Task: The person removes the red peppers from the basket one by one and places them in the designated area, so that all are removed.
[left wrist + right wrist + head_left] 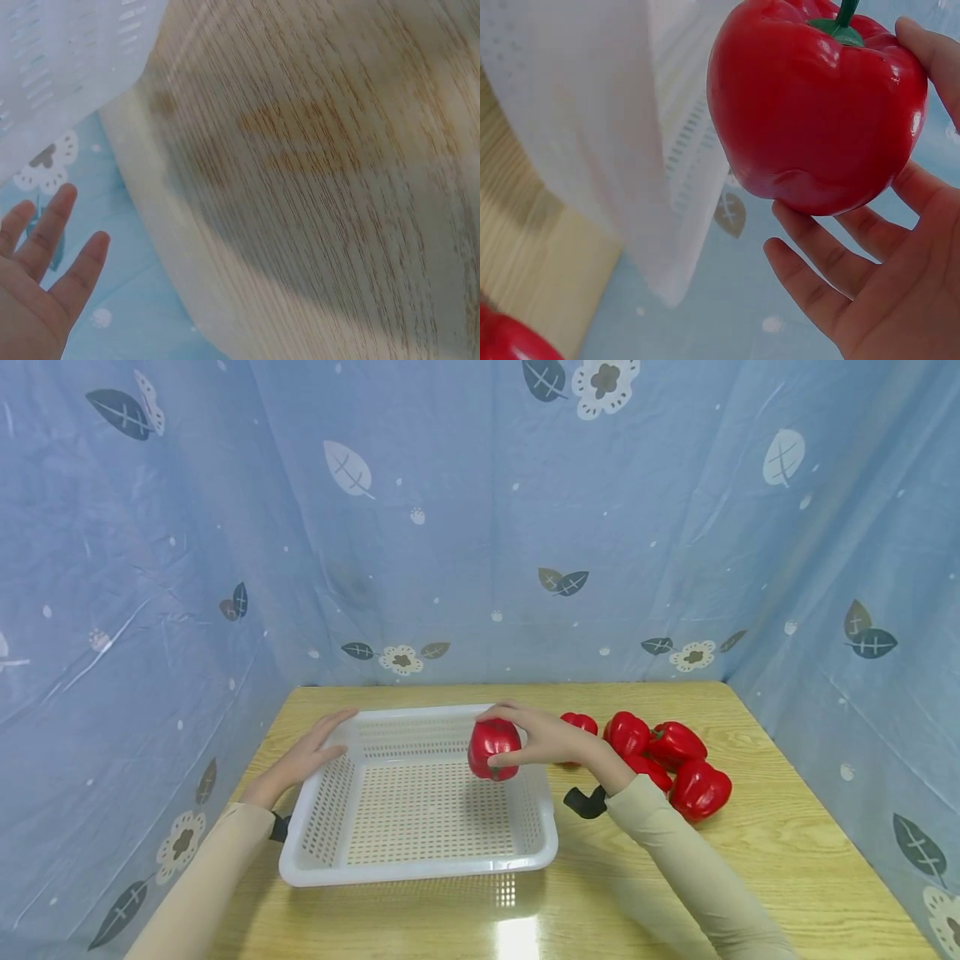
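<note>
A red bell pepper (pixel 494 748) with a green stem is gripped between the thumb and fingers of my right hand (pixel 551 739), above the right side of a white plastic basket (pixel 420 866). In the right wrist view the same bell pepper (pixel 817 105) fills the upper part, and the right hand (pixel 900 277) holds it from the side and below. At the basket's left rim is my left hand (pixel 303 758), its fingers extended and holding nothing. The left wrist view shows that hand (pixel 45 277) with fingers spread, near the basket's outer wall (pixel 60 67).
Several red bell peppers (pixel 701 789) lie in a group on the wooden table (pixel 780 843), right of the basket. One more bell pepper (pixel 579 722) sits partly behind the right hand. A blue patterned curtain (pixel 465 527) surrounds the table's back and sides.
</note>
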`<state>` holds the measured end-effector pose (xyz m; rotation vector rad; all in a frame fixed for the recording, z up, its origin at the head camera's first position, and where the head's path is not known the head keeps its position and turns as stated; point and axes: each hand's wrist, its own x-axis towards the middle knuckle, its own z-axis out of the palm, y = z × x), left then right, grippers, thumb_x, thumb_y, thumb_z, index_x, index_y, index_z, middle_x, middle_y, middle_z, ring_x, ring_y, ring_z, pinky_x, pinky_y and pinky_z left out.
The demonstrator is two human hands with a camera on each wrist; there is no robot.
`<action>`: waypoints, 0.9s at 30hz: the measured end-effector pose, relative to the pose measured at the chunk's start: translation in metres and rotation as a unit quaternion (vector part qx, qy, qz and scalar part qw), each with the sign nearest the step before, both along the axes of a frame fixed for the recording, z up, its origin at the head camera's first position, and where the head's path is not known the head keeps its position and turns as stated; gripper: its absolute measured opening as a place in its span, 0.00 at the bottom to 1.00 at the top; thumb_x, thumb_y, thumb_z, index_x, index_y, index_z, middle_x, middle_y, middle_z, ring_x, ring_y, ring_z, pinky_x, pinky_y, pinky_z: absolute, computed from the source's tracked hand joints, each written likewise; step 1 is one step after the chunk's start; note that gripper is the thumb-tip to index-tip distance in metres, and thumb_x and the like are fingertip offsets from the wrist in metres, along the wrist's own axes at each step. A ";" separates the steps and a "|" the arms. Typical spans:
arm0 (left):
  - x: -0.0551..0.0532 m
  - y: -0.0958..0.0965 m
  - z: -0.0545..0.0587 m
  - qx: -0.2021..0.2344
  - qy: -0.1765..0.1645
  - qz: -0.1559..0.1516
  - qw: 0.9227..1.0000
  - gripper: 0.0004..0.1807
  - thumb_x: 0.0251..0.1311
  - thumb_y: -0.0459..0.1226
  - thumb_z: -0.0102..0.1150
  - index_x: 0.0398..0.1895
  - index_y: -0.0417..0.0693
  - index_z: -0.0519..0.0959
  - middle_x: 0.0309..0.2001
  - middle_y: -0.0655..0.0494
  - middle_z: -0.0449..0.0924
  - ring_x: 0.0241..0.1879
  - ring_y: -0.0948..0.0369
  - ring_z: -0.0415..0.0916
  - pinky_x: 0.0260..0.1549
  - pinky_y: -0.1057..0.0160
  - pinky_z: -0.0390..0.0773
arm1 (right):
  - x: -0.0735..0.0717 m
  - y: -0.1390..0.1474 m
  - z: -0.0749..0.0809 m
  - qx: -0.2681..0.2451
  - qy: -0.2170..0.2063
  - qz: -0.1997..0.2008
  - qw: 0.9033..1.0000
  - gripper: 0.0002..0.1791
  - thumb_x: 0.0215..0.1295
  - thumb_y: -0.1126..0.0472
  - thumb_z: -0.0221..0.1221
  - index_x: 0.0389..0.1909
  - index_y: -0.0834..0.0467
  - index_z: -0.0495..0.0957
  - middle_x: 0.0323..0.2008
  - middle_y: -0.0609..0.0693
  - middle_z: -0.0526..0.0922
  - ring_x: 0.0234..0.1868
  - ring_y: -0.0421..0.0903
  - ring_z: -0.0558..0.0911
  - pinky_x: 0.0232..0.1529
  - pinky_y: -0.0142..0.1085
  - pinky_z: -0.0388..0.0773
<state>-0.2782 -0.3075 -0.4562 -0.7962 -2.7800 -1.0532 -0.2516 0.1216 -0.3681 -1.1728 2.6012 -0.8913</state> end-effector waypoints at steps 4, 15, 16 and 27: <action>-0.001 0.000 -0.001 0.004 -0.002 -0.001 1.000 0.32 0.64 0.36 0.49 0.71 0.44 0.53 0.70 0.36 0.47 0.67 0.37 0.45 0.58 0.29 0.49 | 0.001 0.014 -0.002 -0.006 0.004 -0.014 1.000 0.35 0.50 0.44 0.66 0.60 0.43 0.67 0.58 0.40 0.67 0.55 0.43 0.70 0.43 0.35 0.79; 0.007 0.008 0.011 0.004 -0.008 -0.003 1.000 0.32 0.63 0.31 0.48 0.69 0.37 0.52 0.69 0.33 0.47 0.66 0.35 0.45 0.56 0.29 0.50 | 0.003 0.050 -0.004 -0.043 -0.010 -0.041 0.998 0.36 0.49 0.44 0.67 0.60 0.43 0.66 0.58 0.43 0.67 0.56 0.48 0.69 0.42 0.38 0.80; 0.010 0.010 0.015 0.005 -0.010 -0.005 1.000 0.31 0.63 0.30 0.48 0.69 0.35 0.53 0.69 0.32 0.47 0.66 0.34 0.45 0.56 0.29 0.50 | 0.003 0.053 -0.004 -0.045 -0.012 -0.044 0.998 0.36 0.49 0.44 0.67 0.60 0.43 0.66 0.58 0.43 0.67 0.56 0.48 0.69 0.41 0.38 0.80; 0.023 0.019 0.031 0.006 -0.020 0.000 1.000 0.31 0.63 0.28 0.48 0.68 0.32 0.53 0.68 0.30 0.47 0.66 0.33 0.45 0.57 0.29 0.50 | 0.005 0.085 -0.011 -0.037 -0.002 -0.086 0.996 0.36 0.50 0.42 0.65 0.61 0.44 0.66 0.58 0.42 0.67 0.57 0.48 0.69 0.46 0.41 0.79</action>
